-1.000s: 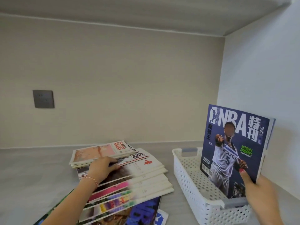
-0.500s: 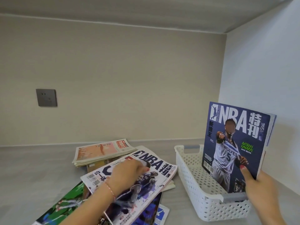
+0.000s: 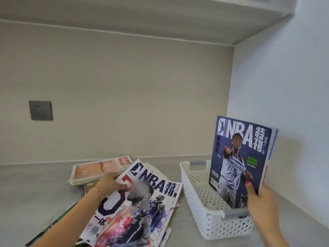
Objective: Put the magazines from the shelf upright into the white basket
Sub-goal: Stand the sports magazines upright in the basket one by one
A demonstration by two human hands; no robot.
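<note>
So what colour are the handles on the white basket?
Grey-blue handles, clearest in the head view, on the white basket.

The left hand (image 3: 109, 182) has gone from resting on the flat pile to lifting the white-covered magazine (image 3: 135, 205) off it. That cover now tilts up, hiding the fanned magazines beneath.

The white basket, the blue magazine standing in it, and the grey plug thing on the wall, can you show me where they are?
white basket (image 3: 199, 202): head view, on its perforated left wall.
blue magazine (image 3: 236, 157): head view, on the cover's middle.
grey wall socket (image 3: 40, 110): head view, on the plate's centre.
</note>
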